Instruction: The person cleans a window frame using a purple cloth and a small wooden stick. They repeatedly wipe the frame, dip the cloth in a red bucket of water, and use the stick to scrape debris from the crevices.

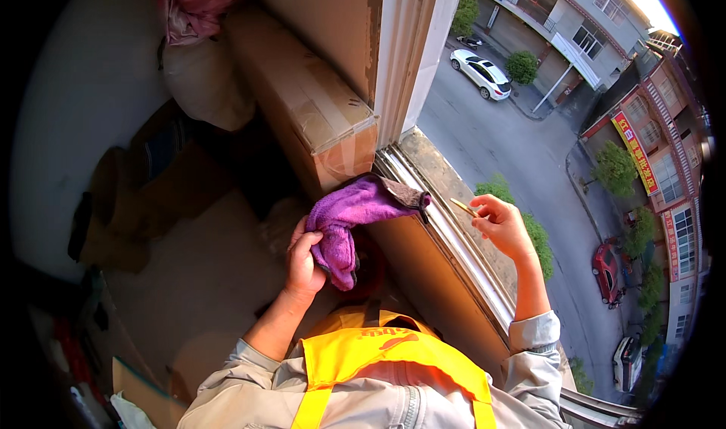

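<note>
My left hand (304, 263) grips a purple cloth (352, 210) with a dark edge, bunched in its fingers. One end of the cloth stretches to the right, over the window track (457, 257), and shows a greyish-brown, dirty-looking patch. Whether the cloth touches the track is hard to make out. Farther right, my right hand (504, 229) pinches a thin, yellowish, stick-like piece (463, 207) between thumb and fingers. That piece points left toward the cloth and appears above the outer sill (435, 164), apart from the cloth.
A taped cardboard box (333, 119) stands beside the window frame (412, 58). Sacks (204, 81) and brown fabric (144, 195) lie at the left. Beyond the open window, far below, is a street (503, 138) with parked cars and trees.
</note>
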`<move>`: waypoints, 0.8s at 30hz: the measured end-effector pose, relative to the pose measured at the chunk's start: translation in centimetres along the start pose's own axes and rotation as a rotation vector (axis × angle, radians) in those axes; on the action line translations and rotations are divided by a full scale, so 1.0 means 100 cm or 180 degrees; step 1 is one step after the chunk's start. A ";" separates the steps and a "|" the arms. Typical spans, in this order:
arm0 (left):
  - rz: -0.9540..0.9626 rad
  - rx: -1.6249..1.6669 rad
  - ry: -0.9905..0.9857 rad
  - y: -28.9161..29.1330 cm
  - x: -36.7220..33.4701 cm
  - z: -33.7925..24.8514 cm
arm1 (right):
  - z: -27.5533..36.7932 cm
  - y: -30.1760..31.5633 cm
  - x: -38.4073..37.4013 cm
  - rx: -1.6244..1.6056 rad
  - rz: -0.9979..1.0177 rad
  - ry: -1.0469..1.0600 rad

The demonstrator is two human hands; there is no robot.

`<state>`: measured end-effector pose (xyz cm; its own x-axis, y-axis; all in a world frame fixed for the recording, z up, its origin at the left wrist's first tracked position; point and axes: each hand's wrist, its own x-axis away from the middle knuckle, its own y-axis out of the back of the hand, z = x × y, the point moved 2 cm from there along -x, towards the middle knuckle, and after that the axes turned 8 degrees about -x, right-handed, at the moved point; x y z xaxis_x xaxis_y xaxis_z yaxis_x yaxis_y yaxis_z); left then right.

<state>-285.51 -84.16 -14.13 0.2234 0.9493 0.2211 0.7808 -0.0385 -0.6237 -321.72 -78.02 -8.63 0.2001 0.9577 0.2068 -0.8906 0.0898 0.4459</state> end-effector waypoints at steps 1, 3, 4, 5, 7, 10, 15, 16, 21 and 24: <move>-0.0074 -0.0047 -0.0055 0.008 0.007 -0.003 | 0.006 -0.011 -0.007 0.0111 -0.0180 0.0154; -0.0090 -0.0162 -0.0082 0.023 0.020 -0.002 | 0.027 -0.044 -0.025 0.0471 -0.0339 0.0409; -0.0076 -0.0234 -0.0092 0.028 0.025 -0.001 | 0.028 -0.059 -0.039 0.0654 -0.0442 0.0483; -0.0039 -0.0292 -0.0101 0.033 0.029 -0.001 | 0.026 -0.070 -0.052 0.0906 -0.0579 0.0846; -0.0210 -0.0240 -0.0164 0.050 0.032 0.008 | 0.025 -0.086 -0.071 0.1295 -0.0530 0.0930; -0.0354 -0.0211 -0.0089 0.067 0.036 0.009 | 0.032 -0.090 -0.087 0.1384 -0.0428 0.1075; -0.0437 -0.0294 0.0132 0.084 0.047 0.016 | 0.043 -0.105 -0.114 0.1372 -0.0466 0.0983; -0.0421 -0.0307 0.0176 0.086 0.047 0.017 | 0.042 -0.110 -0.119 0.1315 -0.0496 0.0997; -0.0135 -0.0349 0.0326 0.079 0.048 0.025 | 0.033 -0.119 -0.129 0.1086 -0.0800 0.0706; -0.0374 -0.0361 0.0312 0.056 0.053 0.028 | 0.039 -0.131 -0.124 0.1090 -0.1050 0.0562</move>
<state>-281.62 -78.50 -18.55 0.1783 0.9146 0.3628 0.8643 0.0306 -0.5021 -310.89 -92.18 -13.64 0.3497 0.9278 -0.1303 -0.6005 0.3288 0.7289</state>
